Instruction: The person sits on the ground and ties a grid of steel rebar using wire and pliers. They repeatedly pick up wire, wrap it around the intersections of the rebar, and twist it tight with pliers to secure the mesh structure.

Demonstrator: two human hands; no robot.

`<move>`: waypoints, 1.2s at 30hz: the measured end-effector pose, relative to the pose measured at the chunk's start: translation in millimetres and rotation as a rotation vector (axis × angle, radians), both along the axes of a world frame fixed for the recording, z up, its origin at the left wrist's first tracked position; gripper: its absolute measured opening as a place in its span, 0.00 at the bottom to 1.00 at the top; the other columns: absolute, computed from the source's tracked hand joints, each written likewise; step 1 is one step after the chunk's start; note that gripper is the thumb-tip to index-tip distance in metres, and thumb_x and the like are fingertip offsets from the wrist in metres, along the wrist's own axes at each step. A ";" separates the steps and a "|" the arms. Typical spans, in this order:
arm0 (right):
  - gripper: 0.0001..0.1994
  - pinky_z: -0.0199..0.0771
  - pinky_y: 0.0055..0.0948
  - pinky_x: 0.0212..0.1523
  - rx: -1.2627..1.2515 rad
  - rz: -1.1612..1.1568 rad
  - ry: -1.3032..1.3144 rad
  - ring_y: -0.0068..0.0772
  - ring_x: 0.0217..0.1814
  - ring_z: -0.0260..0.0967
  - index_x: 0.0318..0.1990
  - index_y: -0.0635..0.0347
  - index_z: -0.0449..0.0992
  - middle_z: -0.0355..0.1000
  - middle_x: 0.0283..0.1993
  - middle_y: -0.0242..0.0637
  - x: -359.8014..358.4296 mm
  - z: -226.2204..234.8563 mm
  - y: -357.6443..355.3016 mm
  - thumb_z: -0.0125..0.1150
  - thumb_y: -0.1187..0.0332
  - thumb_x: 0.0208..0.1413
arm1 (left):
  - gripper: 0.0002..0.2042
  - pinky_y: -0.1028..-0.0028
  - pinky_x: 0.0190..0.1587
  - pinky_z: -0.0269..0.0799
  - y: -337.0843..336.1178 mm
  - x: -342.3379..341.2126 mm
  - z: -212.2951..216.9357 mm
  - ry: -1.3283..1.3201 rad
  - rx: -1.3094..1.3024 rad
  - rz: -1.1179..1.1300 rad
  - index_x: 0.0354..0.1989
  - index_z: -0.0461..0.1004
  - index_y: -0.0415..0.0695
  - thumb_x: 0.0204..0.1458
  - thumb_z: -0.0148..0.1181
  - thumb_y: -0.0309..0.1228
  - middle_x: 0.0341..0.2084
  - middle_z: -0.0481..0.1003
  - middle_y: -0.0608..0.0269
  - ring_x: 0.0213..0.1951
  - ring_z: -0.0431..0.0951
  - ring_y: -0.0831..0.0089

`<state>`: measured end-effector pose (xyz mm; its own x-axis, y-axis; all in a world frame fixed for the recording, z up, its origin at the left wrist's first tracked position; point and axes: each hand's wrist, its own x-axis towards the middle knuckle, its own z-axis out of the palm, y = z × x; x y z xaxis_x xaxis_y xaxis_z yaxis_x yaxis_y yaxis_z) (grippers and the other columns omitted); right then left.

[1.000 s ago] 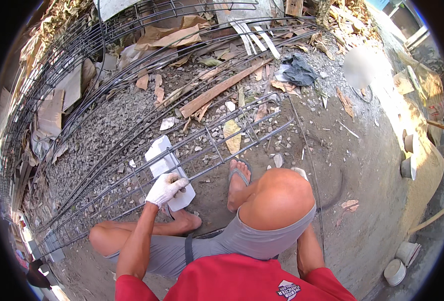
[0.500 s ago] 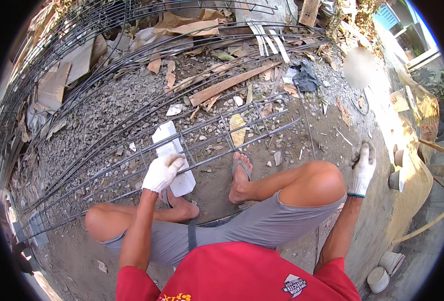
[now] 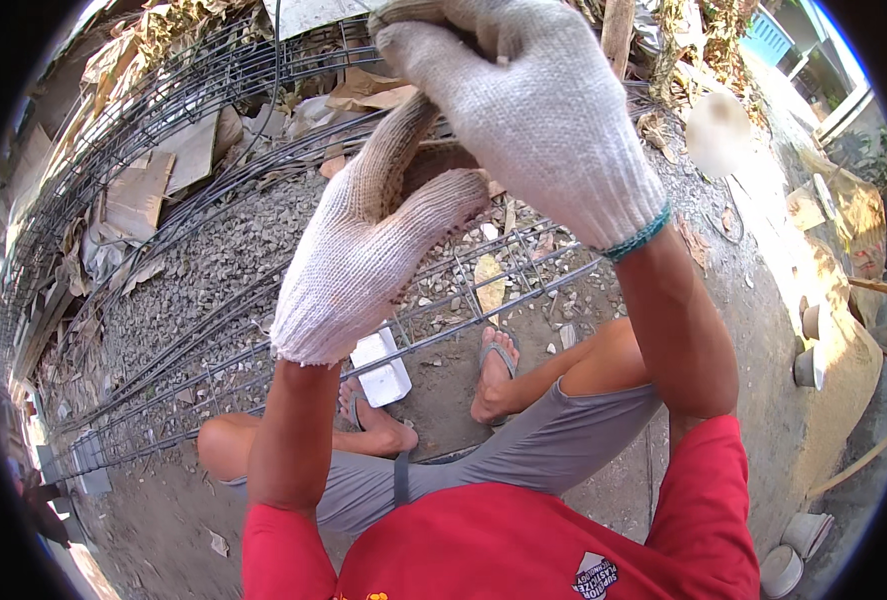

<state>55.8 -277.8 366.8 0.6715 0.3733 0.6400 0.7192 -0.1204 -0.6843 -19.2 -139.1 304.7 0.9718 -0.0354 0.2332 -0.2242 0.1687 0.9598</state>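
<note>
And up they come, both at once; half a second ago my left hand [image 3: 348, 235] was down over the steel cage [image 3: 523, 297] and my right hand [image 3: 553, 115] was out past my right knee; now the two gloves meet high in front of me, one overlapping the other; what that means, I judge, is that the cage is left to itself for the moment, with my attention on the hands.

Left hand: thumb and fingers well parted, nothing I can see between them, the fingertips lost behind the right; right hand: fingers curled, the far ends at the top edge, and whether they pinch anything, the left glove included, I cannot tell.

The cage, then; it lies low beneath both hands, well apart from them, slanting from below and left of my left wrist up to just under my right cuff; the white block [image 3: 383, 380] sits under my left wrist, nearer me, a bar crossing over it; loose gravel [image 3: 203, 240] spreads off to the left of my left hand; a dry leaf [image 3: 488, 283] lies below the gap between the hands.
</note>
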 end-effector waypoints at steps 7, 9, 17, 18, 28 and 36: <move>0.08 0.80 0.42 0.45 -0.225 0.100 0.106 0.46 0.44 0.79 0.46 0.48 0.83 0.78 0.40 0.37 -43.8 -121.3 68.0 0.65 0.62 0.61 | 0.22 0.71 0.53 0.77 30.3 -48.3 -160.8 0.292 -0.302 0.372 0.63 0.70 0.38 0.65 0.64 0.34 0.42 0.80 0.62 0.46 0.81 0.70; 0.09 0.79 0.44 0.45 -0.335 0.126 0.129 0.47 0.45 0.78 0.48 0.47 0.81 0.77 0.41 0.35 -74.4 -162.0 71.6 0.63 0.62 0.63 | 0.20 0.67 0.56 0.76 31.2 -72.0 -230.6 0.317 -0.648 0.488 0.61 0.72 0.39 0.66 0.62 0.36 0.44 0.80 0.60 0.49 0.81 0.66; 0.16 0.82 0.39 0.41 0.137 0.244 1.674 0.38 0.39 0.81 0.56 0.52 0.77 0.80 0.38 0.35 -159.6 -296.9 28.1 0.56 0.53 0.72 | 0.10 0.62 0.45 0.85 56.7 -175.6 -257.4 0.527 -0.738 0.486 0.52 0.73 0.41 0.68 0.58 0.32 0.44 0.81 0.49 0.44 0.84 0.57; 0.18 0.82 0.39 0.40 0.576 0.198 1.801 0.36 0.41 0.80 0.59 0.51 0.75 0.79 0.40 0.34 -154.4 -309.4 35.7 0.54 0.51 0.73 | 0.10 0.63 0.46 0.84 50.8 -179.3 -254.5 0.581 -0.736 0.430 0.52 0.73 0.41 0.67 0.58 0.31 0.43 0.81 0.49 0.46 0.83 0.57; 0.21 0.45 0.21 0.09 0.688 -0.427 1.133 0.15 0.10 0.47 0.48 0.55 0.75 0.57 0.16 0.20 -7.2 -264.7 -71.8 0.50 0.45 0.74 | 0.22 0.63 0.41 0.75 165.7 -197.1 -213.8 0.147 -1.221 0.467 0.30 0.69 0.50 0.72 0.46 0.52 0.23 0.64 0.71 0.27 0.67 0.71; 0.18 0.48 0.21 0.14 0.303 -0.525 0.958 0.12 0.14 0.50 0.52 0.55 0.77 0.59 0.17 0.20 -10.9 -290.1 -71.4 0.49 0.51 0.75 | 0.20 0.76 0.17 0.52 215.4 -195.2 -164.0 0.106 -0.887 0.769 0.45 0.76 0.45 0.73 0.46 0.49 0.18 0.58 0.74 0.15 0.55 0.81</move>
